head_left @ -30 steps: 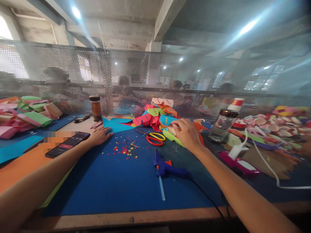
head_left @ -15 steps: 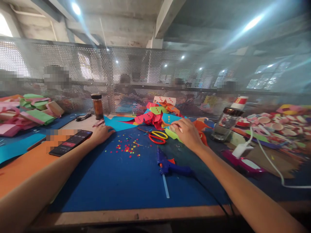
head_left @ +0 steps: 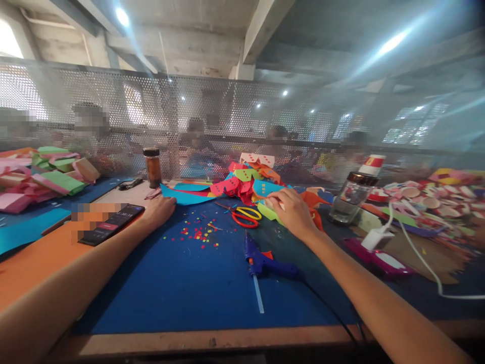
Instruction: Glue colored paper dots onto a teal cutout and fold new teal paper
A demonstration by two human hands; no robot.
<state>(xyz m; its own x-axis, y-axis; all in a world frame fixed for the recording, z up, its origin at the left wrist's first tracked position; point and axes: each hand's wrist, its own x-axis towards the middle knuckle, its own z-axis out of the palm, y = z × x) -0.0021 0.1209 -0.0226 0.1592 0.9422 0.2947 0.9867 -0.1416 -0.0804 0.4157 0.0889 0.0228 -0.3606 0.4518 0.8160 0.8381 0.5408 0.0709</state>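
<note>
My left hand rests on the table at the near left edge of a blue paper sheet, with its fingers loosely stretched out. My right hand is at the front of a heap of coloured paper pieces, many with small square marks. Its fingers are curled beside a lime-green strip; what lies between them, if anything, is hidden. Between the hands are scissors with red and yellow handles. Nearer to me lies a blue glue gun with a clear glue stick in its back.
Tiny paper squares are scattered on the blue mat. A phone and a brown jar stand left. A glass jar and a white charger on a magenta power strip are right. A perforated screen runs behind.
My left hand has shifted slightly left along with the blue sheet's near edge. My right hand stays almost in place, its fingers still curled. The view has tilted a little.
</note>
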